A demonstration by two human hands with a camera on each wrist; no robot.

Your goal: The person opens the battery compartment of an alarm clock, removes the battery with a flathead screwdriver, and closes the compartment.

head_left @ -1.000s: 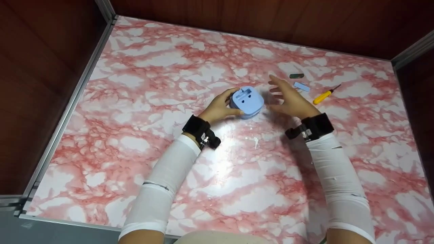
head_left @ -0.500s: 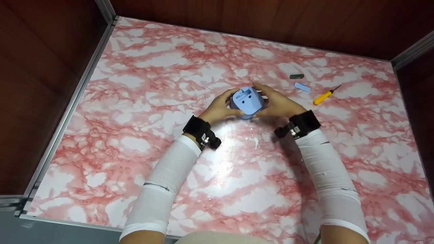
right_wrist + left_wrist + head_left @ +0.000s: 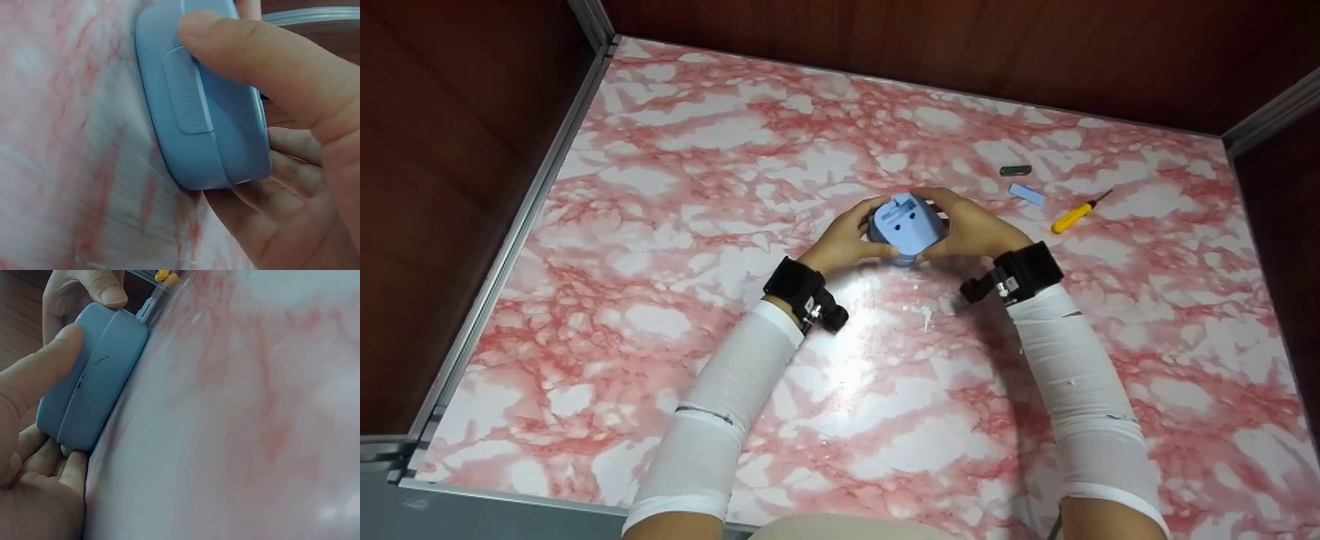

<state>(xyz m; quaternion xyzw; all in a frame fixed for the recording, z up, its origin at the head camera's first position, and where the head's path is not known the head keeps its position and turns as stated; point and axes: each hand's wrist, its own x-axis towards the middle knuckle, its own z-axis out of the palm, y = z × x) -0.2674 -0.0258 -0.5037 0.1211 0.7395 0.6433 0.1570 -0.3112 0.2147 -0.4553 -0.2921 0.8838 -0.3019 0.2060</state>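
Observation:
A light blue, rounded-square plastic device (image 3: 910, 233) sits on the table, its top face showing a rectangular recess and two dark holes. My left hand (image 3: 842, 238) grips its left side, thumb at the near edge; in the left wrist view, that thumb (image 3: 48, 365) lies across the casing. From the right, my right hand (image 3: 969, 227) holds the same device between thumb and fingers. In the right wrist view, the thumb (image 3: 247, 42) presses the side wall near a raised panel (image 3: 188, 90) with embossed lettering. Some fingertips are hidden behind the casing.
To the right lie a small light blue strip-shaped piece (image 3: 1027, 195), a small dark green item (image 3: 1015, 170) and a yellow-handled screwdriver (image 3: 1073, 218). Dark wooden panels (image 3: 930, 45) border the red-and-white marbled table (image 3: 660, 322) at the back and sides.
My right hand has moved left from beside the device and now grips its right side. The left hand has kept its hold; the loose pieces and screwdriver lie where they were.

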